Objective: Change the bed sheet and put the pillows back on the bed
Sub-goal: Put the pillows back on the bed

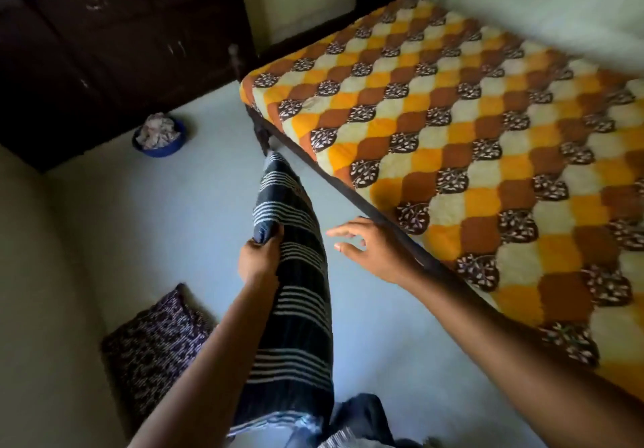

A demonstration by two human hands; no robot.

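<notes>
Left hand [259, 261] only grips one corner of the striped pillow [292, 290] beside the bed [453, 126], right hand [376, 252] open and empty, so honestly it could slip onto the floor [174, 210].

Both forearms [505, 336] are bare; trousers [359, 412] look dark blue.

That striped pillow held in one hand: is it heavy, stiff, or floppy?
Probably light: the left hand alone holds up the striped pillow by a pinch of its cover. Likely soft, not limp: fabric bunches in the grip, yet the body keeps its long plump shape. The open right hand nearby may steady it.
</notes>
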